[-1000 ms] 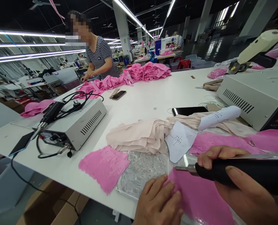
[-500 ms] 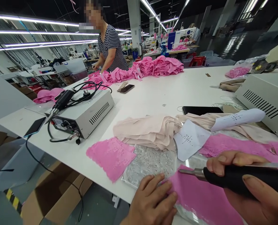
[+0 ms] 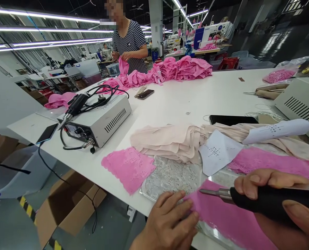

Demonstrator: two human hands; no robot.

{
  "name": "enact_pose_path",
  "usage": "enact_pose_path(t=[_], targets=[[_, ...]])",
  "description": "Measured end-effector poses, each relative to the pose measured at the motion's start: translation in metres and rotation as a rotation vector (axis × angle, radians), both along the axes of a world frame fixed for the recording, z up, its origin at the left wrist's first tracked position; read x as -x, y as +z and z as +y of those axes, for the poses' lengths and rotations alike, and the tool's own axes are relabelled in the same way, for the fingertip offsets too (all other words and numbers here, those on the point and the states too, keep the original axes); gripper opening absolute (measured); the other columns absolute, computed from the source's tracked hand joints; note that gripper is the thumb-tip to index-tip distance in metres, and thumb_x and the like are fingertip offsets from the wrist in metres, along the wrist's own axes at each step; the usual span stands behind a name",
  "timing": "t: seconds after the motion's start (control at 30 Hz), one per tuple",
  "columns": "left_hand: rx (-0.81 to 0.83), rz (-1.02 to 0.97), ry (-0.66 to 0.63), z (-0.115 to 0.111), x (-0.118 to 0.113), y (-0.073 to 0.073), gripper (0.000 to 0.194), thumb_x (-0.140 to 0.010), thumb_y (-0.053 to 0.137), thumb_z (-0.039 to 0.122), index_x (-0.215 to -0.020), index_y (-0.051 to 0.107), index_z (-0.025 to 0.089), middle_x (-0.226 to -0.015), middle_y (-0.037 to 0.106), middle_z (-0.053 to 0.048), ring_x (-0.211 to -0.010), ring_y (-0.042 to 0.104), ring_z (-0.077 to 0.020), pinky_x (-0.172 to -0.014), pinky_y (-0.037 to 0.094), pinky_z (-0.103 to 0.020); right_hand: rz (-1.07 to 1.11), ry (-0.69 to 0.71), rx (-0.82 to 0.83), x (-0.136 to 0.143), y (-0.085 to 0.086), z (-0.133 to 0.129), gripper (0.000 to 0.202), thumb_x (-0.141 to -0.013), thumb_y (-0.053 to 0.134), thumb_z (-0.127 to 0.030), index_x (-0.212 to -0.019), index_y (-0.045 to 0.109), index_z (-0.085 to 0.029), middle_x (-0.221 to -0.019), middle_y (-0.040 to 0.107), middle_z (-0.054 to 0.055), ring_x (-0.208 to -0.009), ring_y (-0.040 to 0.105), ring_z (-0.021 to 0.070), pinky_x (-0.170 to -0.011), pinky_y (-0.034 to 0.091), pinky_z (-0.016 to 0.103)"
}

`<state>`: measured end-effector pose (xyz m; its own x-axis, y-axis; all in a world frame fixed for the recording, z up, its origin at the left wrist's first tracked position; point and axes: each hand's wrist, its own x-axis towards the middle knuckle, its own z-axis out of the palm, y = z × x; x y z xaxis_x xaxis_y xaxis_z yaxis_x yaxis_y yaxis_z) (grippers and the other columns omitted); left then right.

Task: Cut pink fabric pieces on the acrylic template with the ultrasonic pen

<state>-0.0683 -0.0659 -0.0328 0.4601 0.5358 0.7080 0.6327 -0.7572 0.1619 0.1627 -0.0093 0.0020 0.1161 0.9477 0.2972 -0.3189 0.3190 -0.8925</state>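
My right hand [image 3: 279, 194] is wrapped round a black-handled tool [image 3: 263, 199] with a slim metal tip. The tip points left, over or on a piece of pink fabric [image 3: 229, 218]; I cannot tell whether it touches. Flat on the left edge of that fabric lies my left hand [image 3: 170, 218], fingers stretched out. Under the fabric is a clear, speckled plate [image 3: 172, 175]. A pink lace piece [image 3: 129, 166] rests at the plate's left, and another pink lace piece [image 3: 268, 161] lies behind my right hand. White pattern pieces with dark dots [image 3: 216, 152] sit between.
Stacked beige fabric [image 3: 167, 139] lies behind the plate. A grey control box [image 3: 104, 121] carries a second corded tool [image 3: 75, 107]; another box [image 3: 300, 104] stands right. A black phone [image 3: 232, 120] lies behind the beige cloth. Across the table, a person [image 3: 130, 45] handles heaped pink fabric [image 3: 185, 67].
The view has shifted slightly, so the table things appear a little further right. The person across the table has lifted a pink piece. My hands keep nearly the same pose.
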Motion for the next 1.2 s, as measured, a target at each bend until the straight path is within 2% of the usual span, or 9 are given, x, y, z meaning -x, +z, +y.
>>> enact_pose_path(t=[0.23, 0.43, 0.57, 0.67, 0.77, 0.87, 1.03, 1.1, 1.2], targets=[[0.014, 0.016, 0.005, -0.002, 0.005, 0.003, 0.022, -0.085, 0.057, 0.016, -0.105, 0.065, 0.012, -0.099, 0.073, -0.01, -0.116, 0.062, -0.0236, -0.097, 0.049, -0.036, -0.034, -0.001, 0.019, 0.002, -0.001, -0.001, 0.017, -0.075, 0.07, -0.041, -0.08, 0.059, -0.03, -0.079, 0.049, 0.003, -0.06, 0.05, 0.0207, -0.061, 0.055, 0.046], [0.039, 0.013, -0.003, -0.003, 0.006, 0.0, 0.026, -0.083, 0.058, 0.016, -0.109, 0.063, 0.013, -0.102, 0.073, -0.01, -0.119, 0.06, -0.0236, -0.097, 0.05, -0.037, -0.02, 0.033, 0.079, 0.001, -0.005, -0.006, 0.021, -0.074, 0.07, -0.041, -0.073, 0.054, -0.028, -0.08, 0.043, 0.003, -0.061, 0.047, 0.0208, -0.062, 0.054, 0.047], [0.046, 0.006, -0.002, -0.004, 0.006, 0.0, 0.027, -0.083, 0.057, 0.015, -0.11, 0.062, 0.013, -0.102, 0.073, -0.011, -0.118, 0.061, -0.0242, -0.096, 0.05, -0.038, 0.007, 0.082, 0.054, 0.002, -0.012, -0.011, 0.021, -0.076, 0.068, -0.045, -0.079, 0.053, -0.03, -0.084, 0.042, 0.003, -0.064, 0.046, 0.0214, -0.064, 0.055, 0.048], [0.033, 0.002, -0.004, -0.003, 0.005, 0.001, 0.025, -0.086, 0.054, 0.015, -0.11, 0.061, 0.013, -0.101, 0.073, -0.012, -0.118, 0.062, -0.0249, -0.094, 0.051, -0.038, -0.001, 0.101, 0.027, 0.005, -0.012, -0.012, 0.019, -0.077, 0.068, -0.041, -0.085, 0.055, -0.03, -0.086, 0.043, 0.004, -0.063, 0.046, 0.0203, -0.062, 0.056, 0.046], [0.032, 0.006, -0.011, -0.003, 0.006, 0.002, 0.025, -0.086, 0.054, 0.015, -0.109, 0.062, 0.013, -0.101, 0.073, -0.012, -0.118, 0.062, -0.0249, -0.094, 0.051, -0.038, -0.036, 0.096, -0.032, 0.011, -0.004, -0.01, 0.016, -0.081, 0.065, -0.039, -0.089, 0.058, -0.028, -0.084, 0.045, 0.004, -0.062, 0.048, 0.019, -0.061, 0.057, 0.043], [0.036, 0.006, -0.017, -0.002, 0.006, 0.001, 0.026, -0.084, 0.056, 0.014, -0.11, 0.062, 0.013, -0.103, 0.073, -0.012, -0.119, 0.06, -0.0248, -0.095, 0.051, -0.038, -0.076, 0.107, -0.099, 0.018, 0.007, -0.008, 0.017, -0.084, 0.066, -0.041, -0.084, 0.058, -0.026, -0.079, 0.049, 0.003, -0.062, 0.051, 0.0181, -0.061, 0.058, 0.04], [0.037, 0.022, -0.017, -0.003, 0.008, 0.006, 0.026, -0.086, 0.053, 0.012, -0.11, 0.062, 0.013, -0.102, 0.073, -0.012, -0.117, 0.062, -0.0241, -0.095, 0.05, -0.038, -0.025, 0.134, -0.093, 0.025, 0.023, -0.006, 0.022, -0.082, 0.073, -0.041, -0.078, 0.059, -0.024, -0.076, 0.053, 0.002, -0.062, 0.054, 0.0159, -0.06, 0.057, 0.035], [0.043, 0.041, -0.005, -0.003, 0.008, 0.011, 0.028, -0.086, 0.052, 0.009, -0.112, 0.063, 0.013, -0.104, 0.073, -0.012, -0.117, 0.062, -0.0239, -0.095, 0.051, -0.039, 0.071, 0.092, -0.077, 0.021, 0.033, -0.002, 0.021, -0.077, 0.077, -0.038, -0.078, 0.062, -0.023, -0.077, 0.053, 0.001, -0.061, 0.054, 0.0145, -0.059, 0.055, 0.033], [0.009, 0.047, 0.008, 0.0, -0.002, 0.017, 0.029, -0.087, 0.052, 0.006, -0.112, 0.063, 0.014, -0.105, 0.073, -0.011, -0.116, 0.062, -0.0226, -0.095, 0.051, -0.036, 0.17, -0.066, -0.06, -0.002, 0.053, 0.002, 0.012, -0.071, 0.074, -0.029, -0.076, 0.065, -0.024, -0.078, 0.054, 0.0, -0.06, 0.053, 0.0138, -0.058, 0.053, 0.032]])
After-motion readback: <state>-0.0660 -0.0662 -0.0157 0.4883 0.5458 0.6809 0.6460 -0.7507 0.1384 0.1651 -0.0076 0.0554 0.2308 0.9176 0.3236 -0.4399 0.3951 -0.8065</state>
